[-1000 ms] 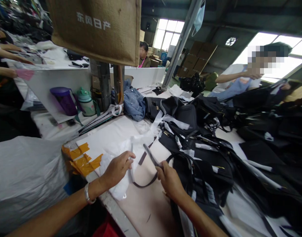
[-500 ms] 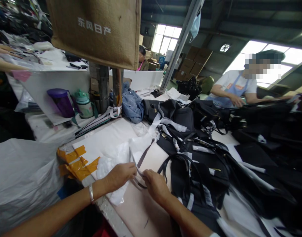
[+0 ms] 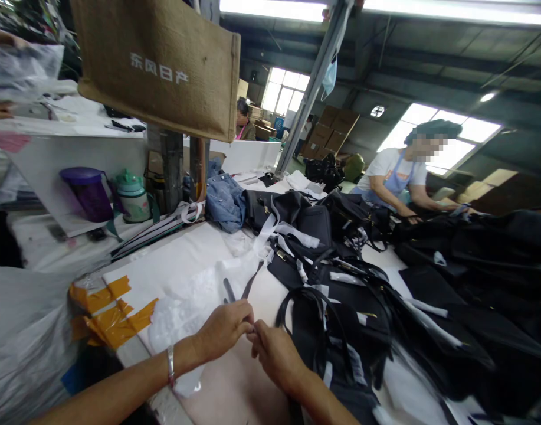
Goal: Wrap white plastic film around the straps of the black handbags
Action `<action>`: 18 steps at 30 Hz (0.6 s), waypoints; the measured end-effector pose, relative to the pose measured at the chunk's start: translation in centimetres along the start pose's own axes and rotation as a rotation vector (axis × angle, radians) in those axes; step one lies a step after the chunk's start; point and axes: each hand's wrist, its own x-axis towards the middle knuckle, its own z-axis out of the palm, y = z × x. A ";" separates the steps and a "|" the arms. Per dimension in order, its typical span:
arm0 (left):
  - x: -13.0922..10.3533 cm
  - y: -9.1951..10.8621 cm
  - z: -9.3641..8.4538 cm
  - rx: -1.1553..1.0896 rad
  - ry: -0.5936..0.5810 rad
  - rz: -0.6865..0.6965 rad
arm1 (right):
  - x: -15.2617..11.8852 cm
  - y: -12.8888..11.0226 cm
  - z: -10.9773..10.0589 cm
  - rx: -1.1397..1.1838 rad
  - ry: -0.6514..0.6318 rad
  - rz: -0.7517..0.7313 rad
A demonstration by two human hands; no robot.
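Over the pale work surface (image 3: 239, 386), my left hand (image 3: 223, 330) is closed around a narrow dark grey strap (image 3: 228, 290), one end of which sticks up above the fingers. Pinched fingers of my right hand (image 3: 274, 354) meet the left fingertips on the same strap; the part between them is mostly hidden. Crumpled clear plastic (image 3: 177, 313) lies just left of my hands. To the right is a black handbag (image 3: 308, 330) with raised handles and white wrapping on its parts.
More black bags (image 3: 447, 301) cover the right side. Orange tape (image 3: 115, 313) marks the near left table corner. A brown cloth bag (image 3: 159, 65) hangs overhead by a post. A purple jug (image 3: 87, 192) and a green-lidded bottle (image 3: 133, 198) stand left. A co-worker (image 3: 398, 171) handles black material opposite.
My hands have come together, and the strap loop that showed between them is now mostly covered. The view has tilted up and shifted right. The co-worker's arms have lowered onto the black material.
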 end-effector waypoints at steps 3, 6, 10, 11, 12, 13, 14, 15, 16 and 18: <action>-0.8 -0.4 0.3 -0.016 0.186 -0.001 | 0.0 0.3 -0.5 -0.107 0.054 -0.014; -1.2 -2.7 0.0 0.035 0.384 -0.040 | -0.7 0.8 -2.1 -0.085 0.097 0.002; 0.4 -7.0 -0.9 0.233 0.389 -0.009 | -2.0 1.1 -3.2 0.002 0.082 0.006; 1.1 -7.8 -1.1 0.307 0.312 0.031 | -2.2 1.1 -3.0 -0.011 0.056 -0.014; 2.0 -8.5 -1.3 0.381 0.225 0.070 | -2.3 1.1 -2.8 -0.041 0.020 -0.037; 2.8 -9.1 -1.5 0.448 0.142 0.104 | -2.3 1.0 -2.5 -0.090 -0.016 -0.053; 3.7 -9.5 -1.5 0.507 0.074 0.127 | -2.3 0.9 -2.2 -0.158 -0.053 -0.058; 4.5 -9.8 -1.5 0.558 0.025 0.138 | -2.2 0.9 -1.8 -0.238 -0.092 -0.052; 5.2 -10.1 -1.5 0.601 -0.007 0.129 | -2.0 0.8 -1.4 -0.325 -0.130 -0.041; 6.5 -10.5 -1.2 0.663 -0.039 0.077 | -1.6 0.6 -0.6 -0.485 -0.195 -0.058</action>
